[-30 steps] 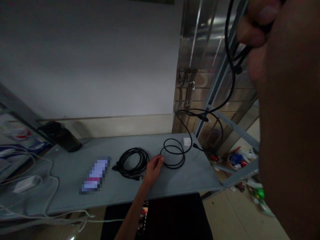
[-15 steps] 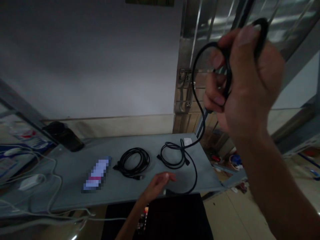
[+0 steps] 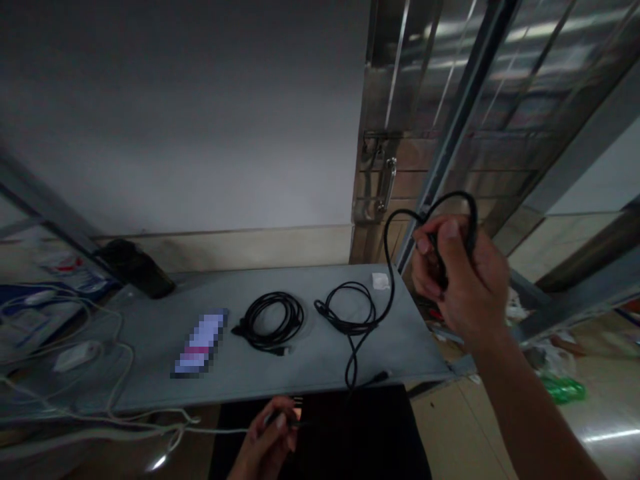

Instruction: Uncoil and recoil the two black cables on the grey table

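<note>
On the shelf (image 3: 313, 367), in the head view, one cable (image 3: 295, 327) lies neatly coiled; another cable (image 3: 350, 327) is only partly looped, its loose length rising into the right hand (image 3: 463, 280), curled round it. The left hand (image 3: 267, 437), nearer, pinches what looks like a plug (image 3: 273, 418).

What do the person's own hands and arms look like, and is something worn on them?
No glove, ring or bracelet shows on the left hand or the right hand. The visible right forearm is bare, without sleeve or watch. Just past the left wrist, the picture ends. No markings can be made out.
</note>
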